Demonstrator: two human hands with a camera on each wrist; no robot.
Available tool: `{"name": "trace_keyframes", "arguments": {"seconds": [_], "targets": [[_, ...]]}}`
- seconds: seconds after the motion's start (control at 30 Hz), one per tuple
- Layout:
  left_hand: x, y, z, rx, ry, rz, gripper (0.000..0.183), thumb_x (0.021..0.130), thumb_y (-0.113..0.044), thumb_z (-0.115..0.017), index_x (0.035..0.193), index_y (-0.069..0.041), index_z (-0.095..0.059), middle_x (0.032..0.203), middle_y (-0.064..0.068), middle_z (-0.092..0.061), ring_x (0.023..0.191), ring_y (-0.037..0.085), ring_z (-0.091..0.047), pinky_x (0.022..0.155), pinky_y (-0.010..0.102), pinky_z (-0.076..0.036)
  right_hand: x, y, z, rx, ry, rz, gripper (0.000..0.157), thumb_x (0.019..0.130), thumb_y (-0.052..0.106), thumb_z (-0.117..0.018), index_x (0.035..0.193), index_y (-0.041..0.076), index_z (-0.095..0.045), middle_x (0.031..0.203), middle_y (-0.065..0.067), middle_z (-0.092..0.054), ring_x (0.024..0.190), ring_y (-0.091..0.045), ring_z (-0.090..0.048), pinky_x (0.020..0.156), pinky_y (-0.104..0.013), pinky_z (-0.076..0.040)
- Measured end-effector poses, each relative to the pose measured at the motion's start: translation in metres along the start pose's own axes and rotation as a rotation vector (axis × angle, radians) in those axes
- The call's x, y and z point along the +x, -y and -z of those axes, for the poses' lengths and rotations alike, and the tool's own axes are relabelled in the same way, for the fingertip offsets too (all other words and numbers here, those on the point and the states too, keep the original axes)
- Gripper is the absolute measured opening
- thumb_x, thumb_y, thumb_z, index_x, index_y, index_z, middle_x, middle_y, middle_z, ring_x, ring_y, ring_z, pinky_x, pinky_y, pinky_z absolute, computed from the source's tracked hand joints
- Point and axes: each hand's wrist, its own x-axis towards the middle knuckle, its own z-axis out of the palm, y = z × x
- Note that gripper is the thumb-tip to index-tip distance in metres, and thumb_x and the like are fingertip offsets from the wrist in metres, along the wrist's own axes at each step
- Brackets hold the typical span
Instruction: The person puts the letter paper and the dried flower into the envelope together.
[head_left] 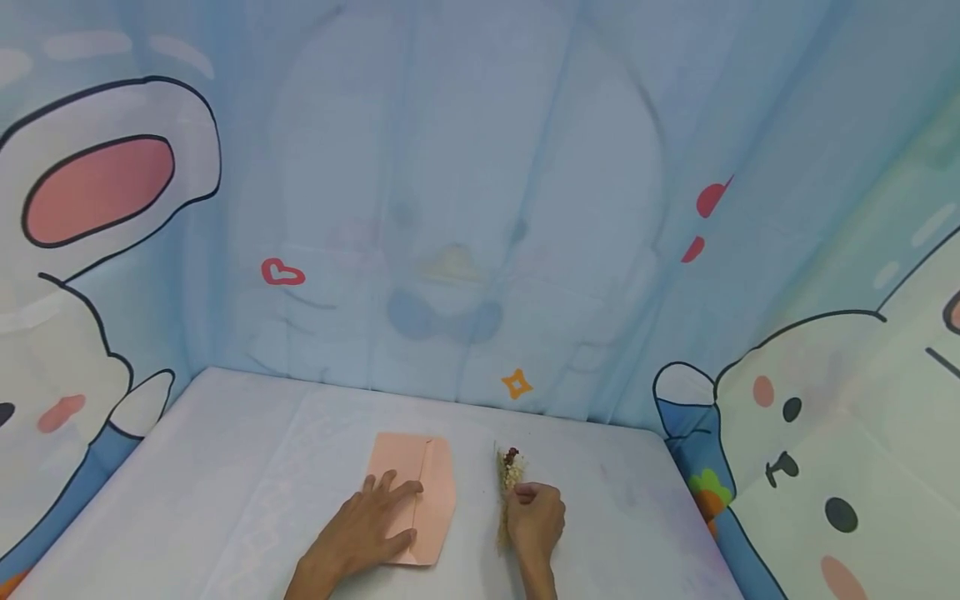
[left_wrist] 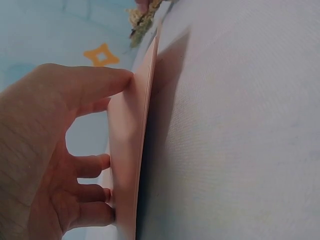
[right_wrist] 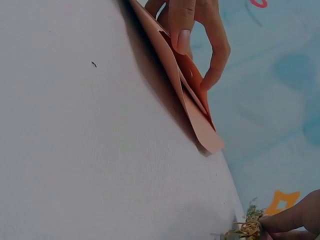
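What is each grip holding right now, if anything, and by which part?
The right grip pinches the dried flower bunch around mid-length. The left grip rests spread-fingered on the pink envelope, not grasping it.

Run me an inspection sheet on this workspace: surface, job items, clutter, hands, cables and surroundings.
Surface: white cloth-covered table.
Job items: flat pale-pink paper envelope; slim bunch of dried flowers, dark-red and cream.
Clutter: small dark speck on the table.
Hands: left hand rests on the envelope, fingers spread; right hand pinches the bunch.
Cables: nothing seen.
Surroundings: light-blue fabric curtain printed with white cartoon animals.
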Motion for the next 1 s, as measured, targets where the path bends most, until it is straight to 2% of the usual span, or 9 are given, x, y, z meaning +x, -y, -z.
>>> {"name": "trace_keyframes", "arguments": {"seconds": [0.53,0.73,1.0], "targets": [[0.002,0.002,0.001,-0.019,0.0,-0.037,0.053,0.095,-0.05,-0.06,0.142,-0.027,-0.052,0.147,0.025,-0.049,0.131,0.057,-0.048,0.092,0.067,-0.048,-0.014,0.02,-0.012,0.06,0.05,0.02,0.006,0.075,0.003,-0.082,0.077,0.002,-0.077,0.067,-0.009,-0.073,0.056,-0.015,-0.064,0.055,-0.03,-0.052],[0.004,0.003,-0.001,0.018,-0.01,-0.045,0.051,0.094,-0.049,-0.061,0.14,-0.027,-0.053,0.144,0.022,-0.051,0.127,0.053,-0.053,0.086,0.062,-0.051,-0.021,0.032,-0.018,0.092,0.08,0.058,0.005,0.075,0.004,-0.082,0.077,0.004,-0.077,0.066,-0.007,-0.072,0.055,-0.013,-0.064,0.053,-0.028,-0.052],[0.003,0.004,-0.001,-0.008,0.006,-0.028,0.056,0.095,-0.056,-0.057,0.143,-0.028,-0.051,0.148,0.024,-0.048,0.132,0.059,-0.047,0.093,0.067,-0.048,-0.032,0.048,-0.026,0.103,0.119,0.047,0.006,0.074,0.002,-0.082,0.076,0.005,-0.077,0.065,-0.005,-0.071,0.056,-0.013,-0.062,0.051,-0.024,-0.05]]}}
